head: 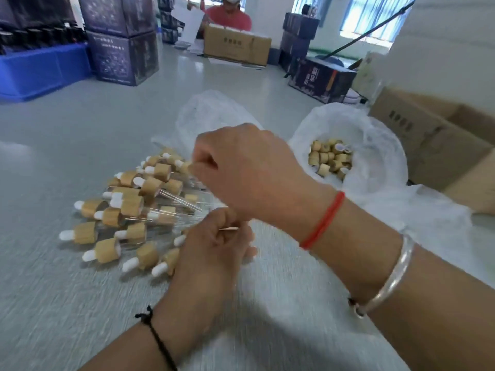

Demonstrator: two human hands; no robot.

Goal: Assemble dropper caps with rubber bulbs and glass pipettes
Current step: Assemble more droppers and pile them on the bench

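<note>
At the far left a blue crate (40, 70) stands on the grey tabletop (67, 156), with stacked dark boxes (122, 38) just beside it. Nearer, left of centre, lies a heap of finished droppers (128, 207): tan wood-look caps with white rubber bulbs pointing left and thin glass tubes pointing right, many lying across one another.

The left hand (211, 247) sits at the near right edge of that heap, a black cord (158, 341) round its wrist. Its fingers are curled in a closed grip round something small; a thin pale sliver shows at the fingertips, but blur hides what it is. Just above it, the right hand (246, 170) hovers over the heap's far edge with fingers curled and thumb pinched against the forefinger; whether that grip holds anything I cannot tell. A red string (322, 220) and a silver bangle (388, 274) ring the right forearm.

Behind the hands lies a crumpled clear plastic bag (211, 111). To the right, a second plastic bag (375, 140) lies open with loose tan caps (329, 158) pooled inside. At the far right sits an open cardboard carton (434, 145). In the background another person in a red top (227, 18) sits behind a cardboard box (235, 44).
</note>
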